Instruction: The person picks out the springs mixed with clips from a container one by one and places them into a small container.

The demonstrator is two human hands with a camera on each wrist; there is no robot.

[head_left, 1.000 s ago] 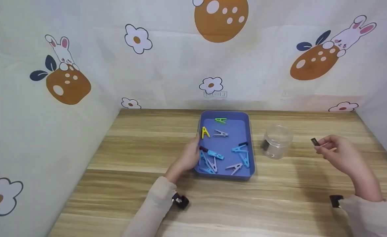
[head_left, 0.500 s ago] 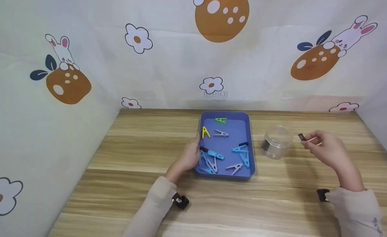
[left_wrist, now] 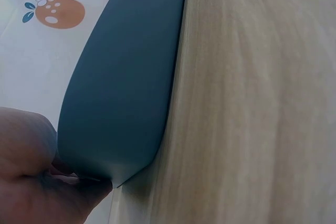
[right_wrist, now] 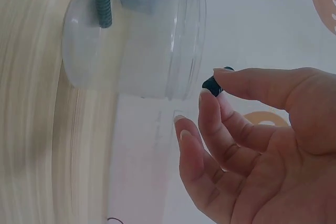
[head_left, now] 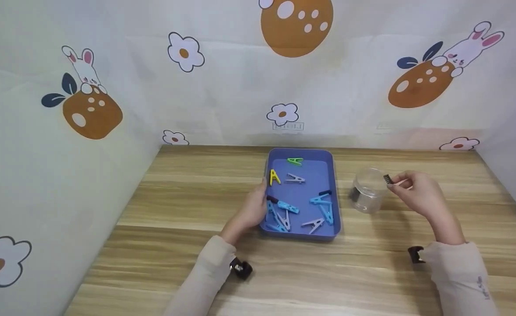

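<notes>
Around you hangs a pale cloth [head_left: 222,101] printed with rabbits, oranges and flowers. Below it is your wood-grain table [head_left: 161,184]. The blue tray [head_left: 299,235] lies on it in front of you, and your left hand [head_left: 253,206] grips its left side wall. Your right hand [head_left: 420,191] is raised to the right of the tray, thumb and forefinger pinched together on something small, the other fingers loosely bent. Between that hand and the tray, touching neither, the clear jar [head_left: 369,194] stands upright on the table.

Scattered in your tray are clothespins: a yellow one [head_left: 274,178] by the left wall, a green one [head_left: 294,159] at the far end, some grey, and several blue ones toward you. Two dark bits lie among the blue ones, too small to make out. Smallest are the ribbed pegs: you hold one dark peg [right_wrist: 212,86] just beside the jar's mouth, and a second peg [right_wrist: 104,10] shows inside, near the base.
</notes>
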